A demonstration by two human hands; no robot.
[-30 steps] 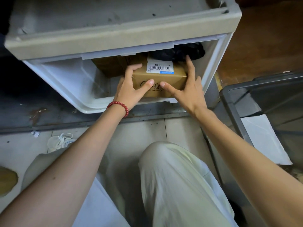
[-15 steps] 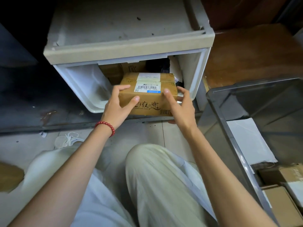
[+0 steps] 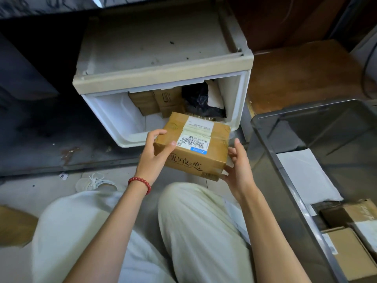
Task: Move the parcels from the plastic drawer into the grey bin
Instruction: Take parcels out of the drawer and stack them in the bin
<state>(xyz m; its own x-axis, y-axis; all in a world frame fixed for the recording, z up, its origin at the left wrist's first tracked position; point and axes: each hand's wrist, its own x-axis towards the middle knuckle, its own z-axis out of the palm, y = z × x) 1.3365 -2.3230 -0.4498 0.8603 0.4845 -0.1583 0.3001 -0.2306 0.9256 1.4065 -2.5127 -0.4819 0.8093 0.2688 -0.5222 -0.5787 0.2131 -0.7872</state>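
Parcel (image 3: 195, 146): mid-frame, held just in front of plastic drawer (image 3: 122, 127), left of grey bin (image 3: 265, 135).
Left grip (image 3: 154, 160): clasping near-left corner.
Right grip (image 3: 238, 172): cupping lower right edge.
Risk: slip from shallow hold; clipping bin rim.

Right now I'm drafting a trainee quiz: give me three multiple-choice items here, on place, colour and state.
1. Where is the barcode-labelled cardboard parcel? A on the floor; B held in front of the plastic drawer; C on top of the drawer unit.
2. What colour is the bead bracelet? A blue; B green; C red.
3. What state is the drawer in? A open; B shut; C lifted out.
Answers: B, left hand and right hand hold it there; C, its beads are red; A, other parcels show inside.
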